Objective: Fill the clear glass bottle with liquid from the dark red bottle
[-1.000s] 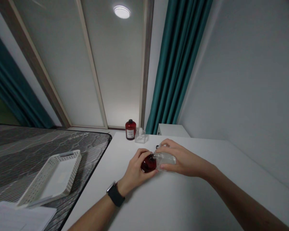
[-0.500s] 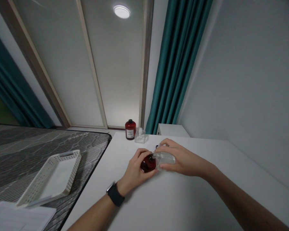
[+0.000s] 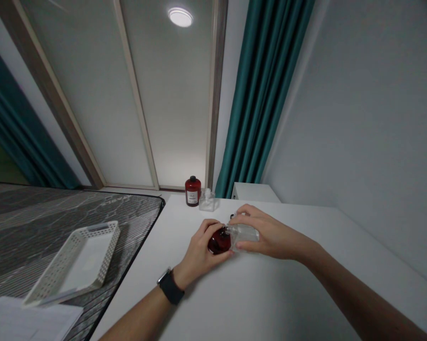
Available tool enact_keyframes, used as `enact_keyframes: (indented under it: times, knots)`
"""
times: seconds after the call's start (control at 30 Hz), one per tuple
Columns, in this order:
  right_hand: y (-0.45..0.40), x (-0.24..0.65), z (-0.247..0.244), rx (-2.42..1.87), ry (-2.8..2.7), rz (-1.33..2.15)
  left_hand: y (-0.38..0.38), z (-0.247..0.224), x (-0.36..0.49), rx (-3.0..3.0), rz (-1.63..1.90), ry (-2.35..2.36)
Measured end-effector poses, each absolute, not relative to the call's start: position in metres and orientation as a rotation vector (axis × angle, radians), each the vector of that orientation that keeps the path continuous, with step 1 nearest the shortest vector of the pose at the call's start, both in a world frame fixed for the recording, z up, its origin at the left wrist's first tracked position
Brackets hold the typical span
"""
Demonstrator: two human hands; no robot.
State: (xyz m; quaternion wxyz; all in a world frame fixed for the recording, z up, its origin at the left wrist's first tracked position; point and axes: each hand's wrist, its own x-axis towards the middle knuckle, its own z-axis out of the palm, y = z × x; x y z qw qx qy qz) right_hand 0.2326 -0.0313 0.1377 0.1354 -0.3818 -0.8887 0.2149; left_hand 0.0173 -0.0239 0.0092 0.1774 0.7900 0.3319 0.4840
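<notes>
My left hand is wrapped round a dark red bottle over the white table. In my right hand is a clear bottle, tipped on its side so that its neck meets the mouth of the red one. The liquid inside either bottle is hard to make out. A small dark piece, perhaps a cap, shows just behind my right fingertips. Further back stand a red labelled bottle with a black top and, right beside it, a clear bottle with a whitish top.
On a grey striped surface to the left lies a white perforated basket, with sheets of paper in front of it. The white table reaches back to a white cabinet and a green curtain.
</notes>
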Motion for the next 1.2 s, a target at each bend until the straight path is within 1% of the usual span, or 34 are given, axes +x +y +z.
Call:
enact_keyframes:
  times: [1.2]
  knots:
    - [-0.0289,0.2332,0.1394,-1.075,-2.607,0.598,-0.0245,0.0060,0.0202,2.182,1.385,0.935]
